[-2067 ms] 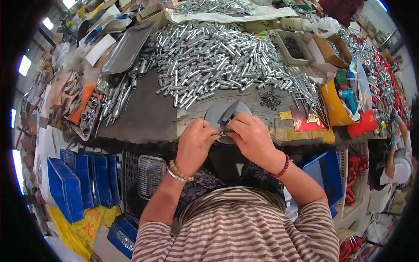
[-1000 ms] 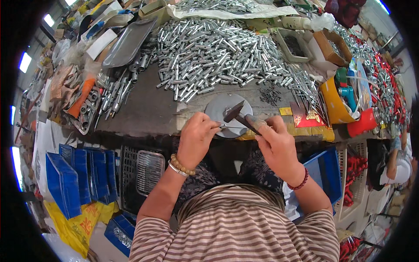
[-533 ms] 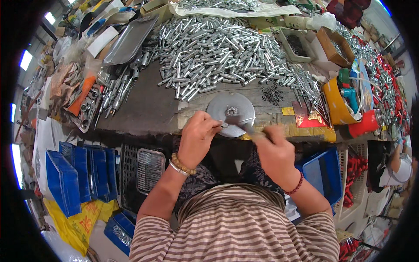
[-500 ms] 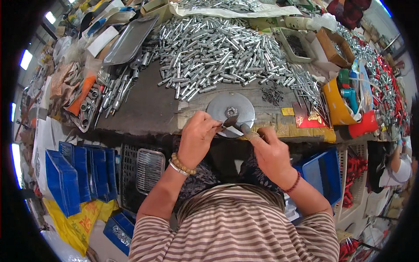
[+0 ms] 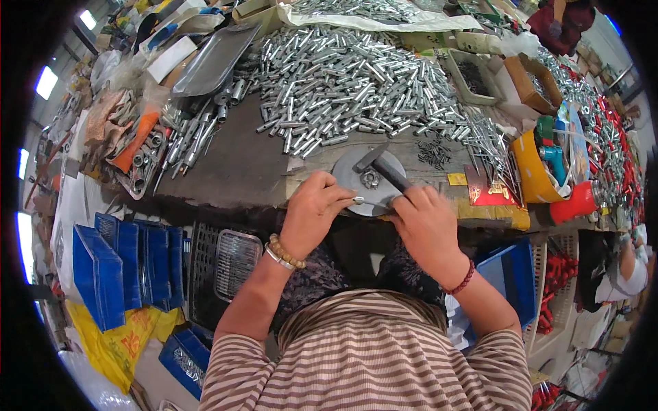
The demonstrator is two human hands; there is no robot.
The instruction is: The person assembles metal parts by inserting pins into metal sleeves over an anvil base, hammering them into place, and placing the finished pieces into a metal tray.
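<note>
My left hand (image 5: 312, 214) pinches a short silvery metal tube (image 5: 358, 200) between thumb and fingertips, at the near edge of a round grey metal disc (image 5: 347, 171). In my right hand (image 5: 426, 222) is a hammer (image 5: 393, 175), gripped by its dark handle, its head pointing away from me over the disc. Something thin and light seems to run from my right fingertips toward the tube; I cannot make out what. A small metal ring-like piece (image 5: 371, 179) rests at the middle of the disc, just below the hammer head.
Beyond the disc lies a big heap of silvery metal tubes (image 5: 349, 82). Small dark pins (image 5: 434, 152) and a red packet (image 5: 488, 186) lie to the right, near a yellow container (image 5: 531, 168). Sockets and rods (image 5: 195, 140) are at left; blue bins (image 5: 99, 274) stand below the bench.
The hammer head has moved up and away from my left fingertips to over the disc's far part. The metal tube in my left fingers now shows clearly. The view has shifted slightly.
</note>
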